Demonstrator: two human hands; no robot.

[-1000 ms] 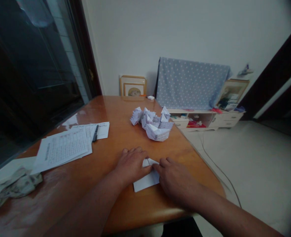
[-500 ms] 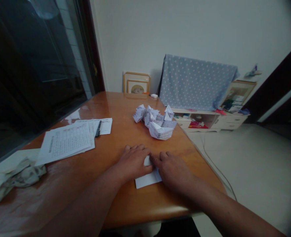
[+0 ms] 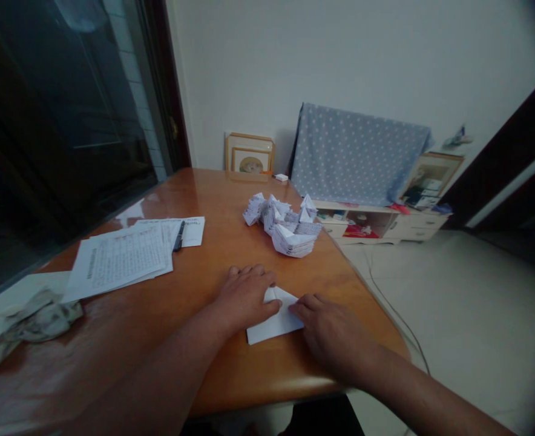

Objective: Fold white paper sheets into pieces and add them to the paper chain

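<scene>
A white folded paper (image 3: pixel 274 327) with a pointed top and a straight lower edge lies on the table in front of me. My left hand (image 3: pixel 248 298) holds its left side down, the thumb on the paper and the fingers bent over its upper left edge. At the right slope, the closed fingertips of my right hand (image 3: pixel 333 330) press on the paper. Part of the sheet is hidden under both hands. Beyond them stands a cluster of folded paper boats (image 3: pixel 295 239), several nested together, made from printed sheets.
On the left of the wooden table (image 3: pixel 217 206) lie printed sheets (image 3: pixel 122 257), a black pen (image 3: pixel 179 236) and a crumpled cloth (image 3: pixel 45 318). A small white box (image 3: pixel 281 177) sits at the far end. The table's right edge borders the floor, where a cable (image 3: pixel 399 315) runs.
My right hand has slid right and slightly down along the paper, uncovering its pointed top and right slope. My left hand stays nearly in place.
</scene>
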